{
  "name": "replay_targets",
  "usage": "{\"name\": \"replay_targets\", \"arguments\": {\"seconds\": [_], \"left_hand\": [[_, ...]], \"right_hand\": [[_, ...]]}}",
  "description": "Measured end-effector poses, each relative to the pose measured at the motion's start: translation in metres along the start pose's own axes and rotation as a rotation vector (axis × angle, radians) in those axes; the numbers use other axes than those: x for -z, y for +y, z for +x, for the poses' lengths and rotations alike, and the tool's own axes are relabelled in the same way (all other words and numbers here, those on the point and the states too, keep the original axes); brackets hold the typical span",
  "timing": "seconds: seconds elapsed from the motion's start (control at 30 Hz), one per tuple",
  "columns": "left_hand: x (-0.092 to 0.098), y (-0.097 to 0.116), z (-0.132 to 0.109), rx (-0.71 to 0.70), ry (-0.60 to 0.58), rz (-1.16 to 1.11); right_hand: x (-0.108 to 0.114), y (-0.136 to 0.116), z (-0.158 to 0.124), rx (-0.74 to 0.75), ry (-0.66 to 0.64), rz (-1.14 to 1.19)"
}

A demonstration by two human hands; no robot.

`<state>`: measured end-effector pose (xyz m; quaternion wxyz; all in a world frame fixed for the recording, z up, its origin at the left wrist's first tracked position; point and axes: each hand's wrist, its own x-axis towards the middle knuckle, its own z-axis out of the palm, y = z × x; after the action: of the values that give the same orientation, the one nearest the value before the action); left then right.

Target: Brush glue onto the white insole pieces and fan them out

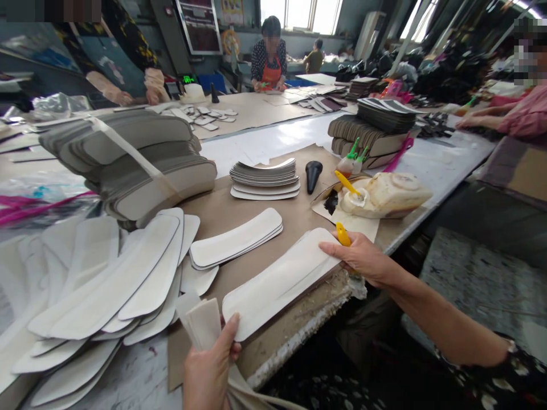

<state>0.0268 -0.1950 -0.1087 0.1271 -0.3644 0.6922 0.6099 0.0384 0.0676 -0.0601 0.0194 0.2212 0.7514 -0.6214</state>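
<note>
A long white curved panel (282,279) lies at the table's front edge, one end at each hand. My left hand (209,364) is closed around a bundle of thin white strips (203,322), its thumb at the panel's near left end. My right hand (363,259) pinches the panel's far right end and also holds a yellow-handled tool (342,234), whose lower end is hidden. Just behind the panel sits a small pile of similar white panels (237,239). To the left, many loose white panels (115,279) are fanned out over one another.
A strapped stack of grey panels (162,154) stands at the left. Farther back are a neat panel pile (265,179), a black cone-shaped object (313,175), green-tipped bottles (352,159) and a cut-open plastic jug (397,193). Other people work around the tables.
</note>
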Motion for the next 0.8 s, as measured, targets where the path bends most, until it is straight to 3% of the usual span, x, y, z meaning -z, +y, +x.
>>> {"name": "replay_targets", "arguments": {"seconds": [0.13,0.27,0.5,0.67,0.8], "left_hand": [[0.014,0.005,-0.008,0.046,-0.132,-0.086],[0.027,0.004,-0.01,-0.029,-0.238,-0.106],[0.033,-0.003,-0.006,-0.128,-0.105,-0.191],[0.042,0.0,-0.004,-0.014,-0.097,-0.282],[0.051,-0.001,0.001,0.058,-0.214,-0.34]], "right_hand": [[-0.007,-0.002,-0.007,-0.009,-0.028,0.129],[-0.013,-0.009,-0.012,0.032,-0.022,0.039],[-0.024,-0.013,-0.017,0.146,0.057,-0.301],[-0.029,-0.008,-0.016,0.126,-0.016,-0.018],[-0.03,-0.007,-0.017,0.116,-0.101,0.215]]}}
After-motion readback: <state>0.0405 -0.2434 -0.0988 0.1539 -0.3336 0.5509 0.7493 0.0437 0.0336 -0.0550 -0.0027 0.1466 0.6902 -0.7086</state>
